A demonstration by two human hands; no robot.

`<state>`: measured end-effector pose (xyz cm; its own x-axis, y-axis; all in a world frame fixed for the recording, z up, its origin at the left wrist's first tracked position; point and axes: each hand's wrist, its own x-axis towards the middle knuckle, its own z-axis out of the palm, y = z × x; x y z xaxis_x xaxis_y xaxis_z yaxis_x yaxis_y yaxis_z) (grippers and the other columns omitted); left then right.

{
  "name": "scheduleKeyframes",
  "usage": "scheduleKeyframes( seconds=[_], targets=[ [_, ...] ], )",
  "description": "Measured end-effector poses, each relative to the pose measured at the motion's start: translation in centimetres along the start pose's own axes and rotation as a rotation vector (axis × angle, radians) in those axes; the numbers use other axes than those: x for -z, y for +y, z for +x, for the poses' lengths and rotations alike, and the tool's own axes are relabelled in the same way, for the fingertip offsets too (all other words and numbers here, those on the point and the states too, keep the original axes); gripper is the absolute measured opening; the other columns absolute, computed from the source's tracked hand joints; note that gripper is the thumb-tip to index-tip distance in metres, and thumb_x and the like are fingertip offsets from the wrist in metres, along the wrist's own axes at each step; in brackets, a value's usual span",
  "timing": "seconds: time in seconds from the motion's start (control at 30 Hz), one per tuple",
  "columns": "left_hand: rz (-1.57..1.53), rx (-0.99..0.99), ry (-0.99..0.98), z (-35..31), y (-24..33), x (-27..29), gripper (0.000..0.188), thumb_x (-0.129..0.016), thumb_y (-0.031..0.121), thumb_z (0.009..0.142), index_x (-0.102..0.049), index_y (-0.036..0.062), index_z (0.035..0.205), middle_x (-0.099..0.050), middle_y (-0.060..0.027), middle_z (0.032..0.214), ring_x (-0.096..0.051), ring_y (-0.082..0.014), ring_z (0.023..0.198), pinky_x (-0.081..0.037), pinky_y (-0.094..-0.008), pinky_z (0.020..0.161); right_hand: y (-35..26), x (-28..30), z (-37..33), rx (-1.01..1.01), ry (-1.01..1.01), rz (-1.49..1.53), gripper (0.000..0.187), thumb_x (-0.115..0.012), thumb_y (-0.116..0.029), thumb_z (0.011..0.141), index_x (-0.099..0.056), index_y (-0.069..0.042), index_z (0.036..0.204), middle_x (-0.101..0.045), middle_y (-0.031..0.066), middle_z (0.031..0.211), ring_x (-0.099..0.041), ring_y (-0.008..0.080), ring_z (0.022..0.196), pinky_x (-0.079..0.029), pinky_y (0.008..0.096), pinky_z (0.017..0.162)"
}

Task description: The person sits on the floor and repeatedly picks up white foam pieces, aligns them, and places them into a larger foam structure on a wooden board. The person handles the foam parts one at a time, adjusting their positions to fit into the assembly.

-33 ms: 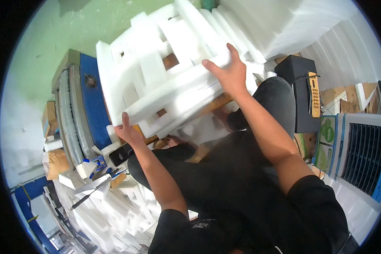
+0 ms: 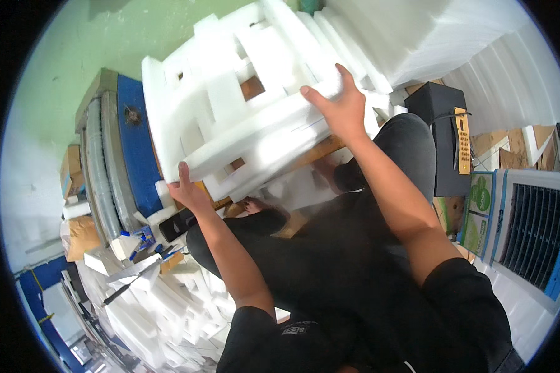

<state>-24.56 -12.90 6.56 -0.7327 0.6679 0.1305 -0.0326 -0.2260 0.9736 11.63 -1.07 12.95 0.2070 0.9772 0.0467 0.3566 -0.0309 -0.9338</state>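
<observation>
A large white foam structure (image 2: 249,127) with square cut-outs and crossing strips fills the upper middle of the view. My left hand (image 2: 191,194) grips its lower left corner, thumb on top and fingers hidden beneath. Around the near edge further right, my right hand (image 2: 347,109) is closed, with its thumb and index finger over the top and the other fingers out of sight. The structure is tilted, its near side facing me above my bent legs. Through the openings a brown wooden surface (image 2: 252,88) shows.
Left of my knee are a black phone (image 2: 177,225), blue-handled tools (image 2: 143,239) and a long knife (image 2: 130,283) above heaped foam offcuts (image 2: 168,317). A blue panel (image 2: 137,149) leans at the left. At right stand a black box with a gold panel (image 2: 462,140) and a grilled appliance (image 2: 532,230).
</observation>
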Motion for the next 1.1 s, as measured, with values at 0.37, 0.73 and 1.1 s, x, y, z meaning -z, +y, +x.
scheduleKeyframes(
  seconds=[0.37,0.73,1.1],
  targets=[
    [0.160,-0.138,0.030,0.7,-0.7,-0.2,0.040,-0.083,0.022,0.089,-0.068,-0.0055,0.113,-0.071,-0.0128,0.111,-0.066,-0.0189,0.096,-0.052,-0.0349,0.084,0.7,-1.2,0.5,0.201,0.018,0.029,0.081,-0.087,-0.040,0.082,-0.057,0.013,0.134,-0.072,0.0255,0.117,-0.068,0.0291,0.111,-0.050,0.0367,0.102],
    [0.362,-0.033,0.114,-0.4,0.0,-0.9,0.059,-0.084,0.044,0.084,-0.070,-0.0009,0.120,-0.073,-0.0131,0.114,-0.068,-0.0243,0.101,-0.051,-0.0385,0.092,-3.5,-9.7,-2.4,0.833,-0.111,-0.908,0.064,-0.039,-0.059,0.104,-0.049,-0.021,0.155,-0.031,0.0289,0.164,-0.024,0.0545,0.152,-0.010,0.0737,0.119],
    [0.288,-0.111,0.159,-0.2,1.0,-1.5,0.082,-0.088,0.032,0.080,-0.051,-0.0080,0.141,-0.059,-0.0262,0.140,-0.054,-0.0351,0.133,-0.040,-0.0446,0.112,-3.1,-10.0,-3.1,0.793,-0.234,-0.954,0.067,-0.032,-0.061,0.104,-0.047,-0.022,0.157,-0.036,0.0257,0.163,-0.033,0.0510,0.149,-0.017,0.0730,0.119]
  ],
)
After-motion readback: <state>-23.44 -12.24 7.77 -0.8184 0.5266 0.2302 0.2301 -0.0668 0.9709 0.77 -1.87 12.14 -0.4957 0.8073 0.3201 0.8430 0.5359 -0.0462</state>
